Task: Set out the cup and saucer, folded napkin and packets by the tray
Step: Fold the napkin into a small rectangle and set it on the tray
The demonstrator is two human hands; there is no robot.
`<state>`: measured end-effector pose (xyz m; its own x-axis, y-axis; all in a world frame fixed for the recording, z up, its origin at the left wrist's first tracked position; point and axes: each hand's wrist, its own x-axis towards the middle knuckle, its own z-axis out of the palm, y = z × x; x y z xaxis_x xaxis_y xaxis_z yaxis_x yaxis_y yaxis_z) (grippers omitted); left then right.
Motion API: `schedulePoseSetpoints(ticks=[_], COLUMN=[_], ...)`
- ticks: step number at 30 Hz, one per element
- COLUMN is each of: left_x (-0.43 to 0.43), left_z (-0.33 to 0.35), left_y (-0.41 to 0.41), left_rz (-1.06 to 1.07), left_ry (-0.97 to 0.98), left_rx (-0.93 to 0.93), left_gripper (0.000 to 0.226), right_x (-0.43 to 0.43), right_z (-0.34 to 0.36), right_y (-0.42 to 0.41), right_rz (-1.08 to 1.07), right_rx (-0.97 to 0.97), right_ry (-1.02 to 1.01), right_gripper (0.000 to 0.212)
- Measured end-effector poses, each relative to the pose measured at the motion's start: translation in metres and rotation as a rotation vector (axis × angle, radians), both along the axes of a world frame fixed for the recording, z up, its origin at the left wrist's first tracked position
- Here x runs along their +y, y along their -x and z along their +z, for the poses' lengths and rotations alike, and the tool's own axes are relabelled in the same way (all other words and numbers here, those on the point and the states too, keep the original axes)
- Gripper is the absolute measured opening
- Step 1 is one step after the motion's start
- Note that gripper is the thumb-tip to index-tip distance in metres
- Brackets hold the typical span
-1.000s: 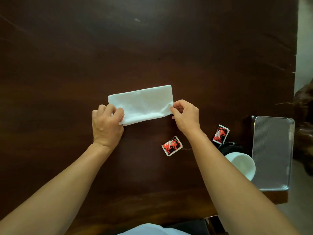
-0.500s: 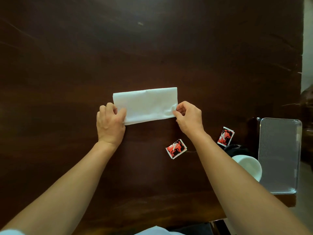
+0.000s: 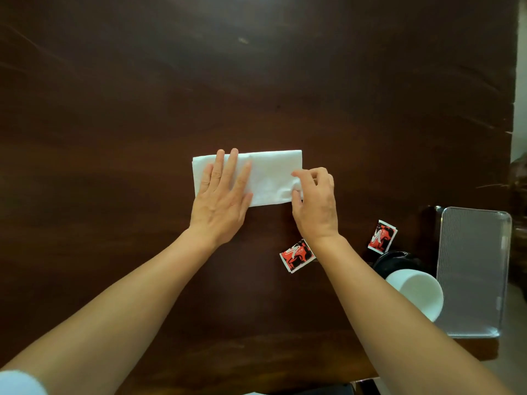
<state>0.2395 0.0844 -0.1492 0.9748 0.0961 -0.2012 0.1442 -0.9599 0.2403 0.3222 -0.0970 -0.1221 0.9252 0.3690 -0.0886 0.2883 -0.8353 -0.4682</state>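
napkin (image 3: 268, 178) long axis runs left-right on desk (image 3: 114, 109) | my left hand (image 3: 221, 195) flat, fingers open, pinning left half | my right hand (image 3: 315, 199) fingers pinching right end

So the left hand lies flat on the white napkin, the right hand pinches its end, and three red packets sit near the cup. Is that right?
Not quite: the head view shows two red packets, not three, one by the right wrist and one nearer the white cup. The rest holds: the left hand lies flat on the napkin, and the right hand pinches its end.

One napkin (image 3: 271, 178), two packets (image 3: 296, 255) (image 3: 382, 236), one cup (image 3: 416, 295), one saucer (image 3: 395, 262), one tray (image 3: 473, 269), two hands (image 3: 221, 201) (image 3: 316, 206).
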Motion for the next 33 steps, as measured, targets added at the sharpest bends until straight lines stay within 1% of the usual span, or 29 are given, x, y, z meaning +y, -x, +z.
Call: schedulePoseSetpoints(ticks=[2, 4, 6, 8, 10, 12, 13, 15, 17, 19, 23, 27, 30, 33], left_x=[0.001, 0.0, -0.001, -0.004, -0.004, -0.001, 0.0, 0.001, 0.002, 0.004, 0.0, 0.008, 0.011, 0.009], left_z=[-0.01, -0.016, -0.019, -0.021, -0.022, -0.022, -0.021, -0.022, -0.025, -0.025, -0.022, -0.021, -0.023, -0.025], left_y=[-0.001, -0.001, -0.002, -0.003, -0.003, -0.001, 0.0, 0.001, 0.001, -0.001, 0.0, 0.0, 0.002, 0.008], left_rz=[0.003, 0.017, 0.026, 0.037, 0.04, 0.027, 0.029, 0.039, 0.046, 0.05, 0.087, 0.209, 0.214, 0.343], left_ry=[-0.062, -0.087, -0.086, -0.077, -0.083, -0.097, -0.087, -0.064, -0.072, -0.089, -0.099, -0.128, -0.106, -0.116], left_rx=[0.036, 0.027, 0.009, 0.0, -0.003, -0.014, -0.025, -0.045, -0.054, -0.056, -0.05, -0.049, -0.074, -0.077], left_gripper=[0.063, 0.064, 0.066, 0.067, 0.07, 0.074, 0.075, 0.071, 0.067, 0.067, 0.073, 0.079, 0.077, 0.075], right_x=[0.001, -0.001, -0.002, 0.009, 0.035, 0.059, 0.063, 0.058, 0.045, 0.036, 0.011, 0.001, 0.003, 0.001], right_z=[0.0, 0.001, 0.003, 0.005, 0.0, -0.01, -0.017, -0.031, -0.042, -0.047, -0.049, -0.05, -0.051, -0.053], right_y=[0.001, 0.001, 0.006, 0.017, 0.026, 0.026, 0.022, 0.007, -0.011, -0.026, -0.039, -0.046, -0.046, -0.043], right_rz=[0.099, 0.129, 0.097, 0.162, 0.333, 0.48, 0.527, 0.566, 0.541, 0.471, 0.327, 0.332, 0.328, 0.329], right_rx=[-0.031, -0.055, -0.107, -0.154, -0.077, 0.036, 0.052, 0.02, -0.026, -0.057, -0.019, -0.044, -0.047, -0.068], right_ry=[0.072, 0.117, 0.099, 0.051, 0.033, 0.124, 0.187, 0.294, 0.374, 0.403, 0.432, 0.449, 0.42, 0.389], right_gripper=[0.032, 0.033, 0.038, 0.042, 0.051, 0.06, 0.063, 0.066, 0.068, 0.07, 0.069, 0.067, 0.067, 0.067])
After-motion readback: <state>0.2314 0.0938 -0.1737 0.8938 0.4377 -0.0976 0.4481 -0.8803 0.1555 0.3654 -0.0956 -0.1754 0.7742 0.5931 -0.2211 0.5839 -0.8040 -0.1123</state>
